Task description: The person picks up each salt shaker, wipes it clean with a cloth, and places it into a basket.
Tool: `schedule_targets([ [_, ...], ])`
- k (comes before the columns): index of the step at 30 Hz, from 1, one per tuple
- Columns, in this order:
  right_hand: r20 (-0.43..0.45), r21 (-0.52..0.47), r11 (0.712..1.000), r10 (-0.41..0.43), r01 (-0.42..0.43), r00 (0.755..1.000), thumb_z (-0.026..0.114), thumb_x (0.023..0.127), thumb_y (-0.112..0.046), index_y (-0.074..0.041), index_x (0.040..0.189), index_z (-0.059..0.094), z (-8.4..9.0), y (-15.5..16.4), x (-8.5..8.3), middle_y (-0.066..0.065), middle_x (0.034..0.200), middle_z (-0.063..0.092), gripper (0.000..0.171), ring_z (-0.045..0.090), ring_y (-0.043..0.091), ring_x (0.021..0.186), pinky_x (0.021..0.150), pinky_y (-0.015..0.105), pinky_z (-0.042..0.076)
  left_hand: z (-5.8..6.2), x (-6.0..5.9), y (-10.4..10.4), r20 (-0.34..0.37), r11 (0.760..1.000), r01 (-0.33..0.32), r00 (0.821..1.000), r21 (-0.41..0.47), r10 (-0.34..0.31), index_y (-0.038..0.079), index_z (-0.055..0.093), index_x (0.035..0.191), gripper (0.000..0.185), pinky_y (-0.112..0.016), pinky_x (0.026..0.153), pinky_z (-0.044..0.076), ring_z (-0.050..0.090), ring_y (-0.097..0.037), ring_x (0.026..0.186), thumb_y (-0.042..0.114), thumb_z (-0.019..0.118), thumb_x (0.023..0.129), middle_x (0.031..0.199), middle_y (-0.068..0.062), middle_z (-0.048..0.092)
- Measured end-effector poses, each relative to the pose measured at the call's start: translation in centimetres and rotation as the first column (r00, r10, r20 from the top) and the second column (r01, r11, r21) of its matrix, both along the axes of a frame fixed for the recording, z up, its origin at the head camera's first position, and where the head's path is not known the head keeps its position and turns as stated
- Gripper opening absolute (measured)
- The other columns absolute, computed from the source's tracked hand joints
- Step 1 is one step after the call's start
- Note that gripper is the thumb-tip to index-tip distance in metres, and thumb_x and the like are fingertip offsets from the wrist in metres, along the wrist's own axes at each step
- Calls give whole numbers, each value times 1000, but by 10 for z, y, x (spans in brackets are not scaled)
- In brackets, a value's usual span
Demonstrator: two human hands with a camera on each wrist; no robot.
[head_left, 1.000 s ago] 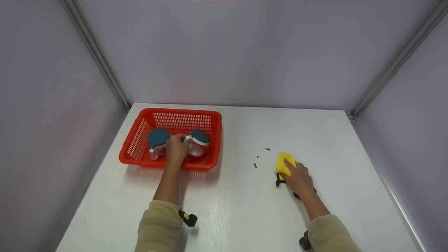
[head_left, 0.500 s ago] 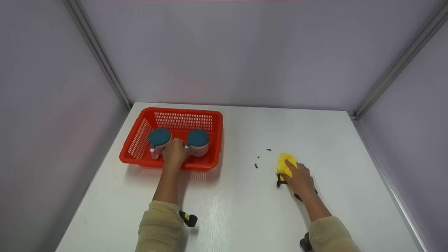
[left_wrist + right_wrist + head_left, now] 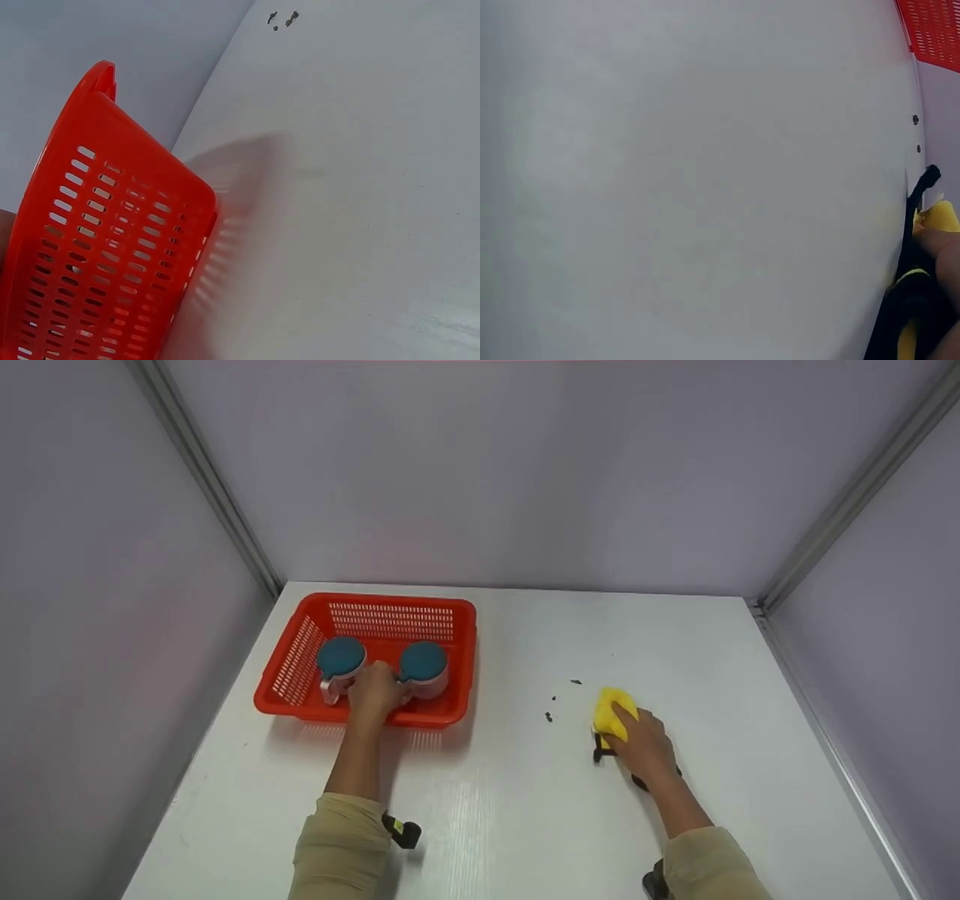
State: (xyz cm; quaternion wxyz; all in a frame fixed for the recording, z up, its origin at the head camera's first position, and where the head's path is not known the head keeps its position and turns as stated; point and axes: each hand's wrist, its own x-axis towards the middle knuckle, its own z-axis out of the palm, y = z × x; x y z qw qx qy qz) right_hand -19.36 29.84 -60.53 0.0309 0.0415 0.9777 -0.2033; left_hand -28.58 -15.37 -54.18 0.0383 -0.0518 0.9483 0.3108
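Note:
In the red basket [image 3: 471,675], two lidded cups stand side by side, the left cup [image 3: 341,657] and the right cup [image 3: 424,664], both with round teal lids. Between them is my left hand [image 3: 375,690], its fingers at the right cup's handle and mostly hidden behind the hand's back. On the right of the table, my right hand [image 3: 643,741] grips a soft yellow cloth [image 3: 611,709]. A black strap-like piece [image 3: 598,751] pokes out beneath that hand. The right wrist view also catches the yellow cloth [image 3: 941,216] at its edge.
Small dark scraps [image 3: 548,717] lie on the white table [image 3: 510,810], between the basket and the cloth. Grey-white panels [image 3: 510,472] enclose the table at the back and both sides. The basket's slotted wall [image 3: 127,225] fills the left wrist view's left side.
The right cup, tilted in my left hand a second ago, now stands upright in the basket. My left hand has lowered slightly with it. The right hand and cloth have barely moved.

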Motion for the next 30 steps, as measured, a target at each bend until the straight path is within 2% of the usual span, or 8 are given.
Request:
schedule_targets([
  [4, -10, -11, 1000, -9, 9, 1000, 66, 94, -32, -21, 153, 35, -1, 1, 0, 27, 145, 40, 67, 42, 47, 130, 100, 63, 42, 1, 3, -1, 31, 999, 6, 1000, 38, -7, 8, 69, 69, 22, -32, 53, 40, 52, -21, 58, 24, 77, 82, 56, -5, 56],
  [10, -27, -8, 1000, -20, 20, 999, 68, 92, -36, -22, 152, 37, -1, 3, 1, 25, 144, 41, 69, 44, 46, 126, 97, 63, 43, 6, 7, -2, 39, 999, 46, 998, 23, -47, 6, 69, 72, 23, -32, 54, 39, 52, -21, 60, 24, 76, 85, 57, -5, 55],
  [13, -32, -11, 1000, -14, 14, 999, 67, 92, -42, -22, 152, 37, 1, 4, 1, 25, 145, 40, 70, 44, 46, 126, 97, 64, 42, 10, 8, -3, 45, 997, 57, 997, 42, -59, 6, 73, 83, 19, -32, 57, 42, 56, -22, 65, 24, 76, 85, 62, -5, 61],
  [17, -56, 33, 999, -5, 7, 998, 60, 91, -57, -21, 151, 39, 8, 6, 2, 24, 148, 38, 73, 40, 49, 127, 98, 68, 35, 20, 10, -5, 69, 994, 34, 997, 106, -42, 3, 67, 117, 40, -42, 80, 55, 62, -28, 87, 25, 78, 85, 98, -13, 71],
  [19, -85, 65, 998, -12, 17, 996, 56, 90, -64, -20, 149, 43, 14, 7, 1, 23, 148, 39, 74, 38, 51, 127, 98, 71, 30, 26, 11, -5, 63, 991, 21, 998, 132, -29, 3, 56, 134, 56, -49, 97, 52, 61, -31, 103, 25, 76, 86, 122, -16, 66],
  [21, -111, 96, 995, -21, 32, 994, 51, 90, -68, -19, 148, 44, 22, 9, 0, 22, 149, 40, 76, 35, 51, 128, 97, 73, 26, 32, 11, -4, 27, 990, 21, 999, 141, -25, 5, 45, 145, 67, -55, 106, 44, 55, -34, 118, 26, 74, 88, 140, -17, 54],
  [25, -175, 116, 992, -35, 56, 984, 47, 92, -69, -17, 148, 44, 43, 13, -4, 21, 150, 40, 76, 31, 50, 132, 100, 75, 22, 43, 13, 3, -120, 995, 22, 993, 97, -10, 11, 35, 152, 75, -58, 113, 32, 35, -36, 142, 35, 71, 90, 155, -14, 37],
  [30, -251, 121, 992, -13, 45, 968, 48, 90, -71, -18, 150, 40, 72, 14, -8, 21, 153, 35, 81, 21, 50, 141, 105, 79, 12, 54, 19, 19, -248, 999, 52, 967, 6, -49, 18, 25, 156, 85, -62, 118, 17, 14, -34, 152, 46, 68, 89, 163, -10, 22],
])
